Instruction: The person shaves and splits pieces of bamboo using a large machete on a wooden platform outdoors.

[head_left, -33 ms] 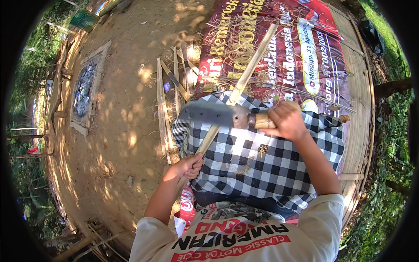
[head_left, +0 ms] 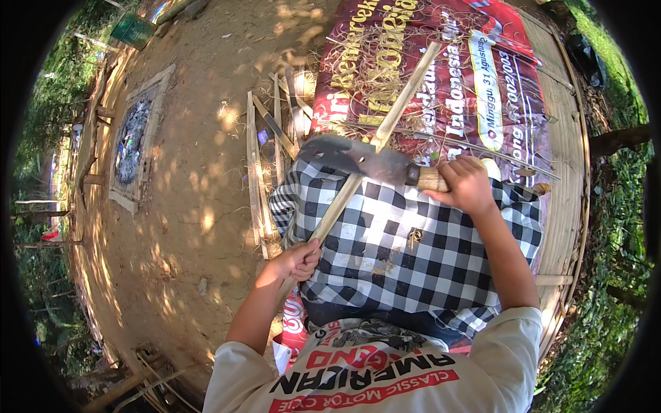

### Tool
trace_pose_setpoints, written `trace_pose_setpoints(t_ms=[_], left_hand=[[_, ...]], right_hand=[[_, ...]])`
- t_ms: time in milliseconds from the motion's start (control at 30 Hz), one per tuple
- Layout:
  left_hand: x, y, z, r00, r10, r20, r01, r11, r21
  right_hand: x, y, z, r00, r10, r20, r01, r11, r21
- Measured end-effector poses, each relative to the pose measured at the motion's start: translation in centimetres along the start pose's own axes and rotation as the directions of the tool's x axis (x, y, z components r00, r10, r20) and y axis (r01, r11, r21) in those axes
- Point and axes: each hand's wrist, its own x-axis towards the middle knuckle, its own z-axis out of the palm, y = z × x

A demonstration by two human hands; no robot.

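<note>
My left hand [head_left: 298, 262] is wrapped round the near end of a long pale bamboo strip [head_left: 407, 93]. The strip slants away to the far right, over the black-and-white checked cloth [head_left: 441, 251] on my lap. In my right hand [head_left: 465, 186] is the wooden handle of a broad machete [head_left: 335, 153]. Its dark blade lies across the strip, pointing left, and hides a short stretch of it. The blade is a little blurred. Whether its edge cuts into the strip cannot be seen.
Curly shavings [head_left: 365, 58] litter a red printed banner [head_left: 430, 120] on a bamboo platform [head_left: 561, 227]. Several cut strips [head_left: 253, 172] lie left of the cloth, on bare ground [head_left: 200, 227]. An ash-filled fire pit [head_left: 134, 141] and a green container [head_left: 133, 31] are farther left.
My right hand and the machete have shifted away from me along the bamboo strip and slightly right. My left hand keeps its place; the strip's far end has moved slightly right.
</note>
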Motion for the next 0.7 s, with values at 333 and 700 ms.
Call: trace_pose_setpoints(t_ms=[333,700], left_hand=[[0.3,0.4,-0.3,0.998,-0.056,-0.021,0.056,0.998,0.016],[0.3,0.4,-0.7,0.999,-0.022,0.050,0.021,1.000,0.010]], right_hand=[[-0.5,-6.2,2.0,0.979,-0.183,0.091,0.175,0.981,0.086],[-2.1,5.4,-4.6,0.691,0.717,-0.096,-0.723,0.679,-0.126]])
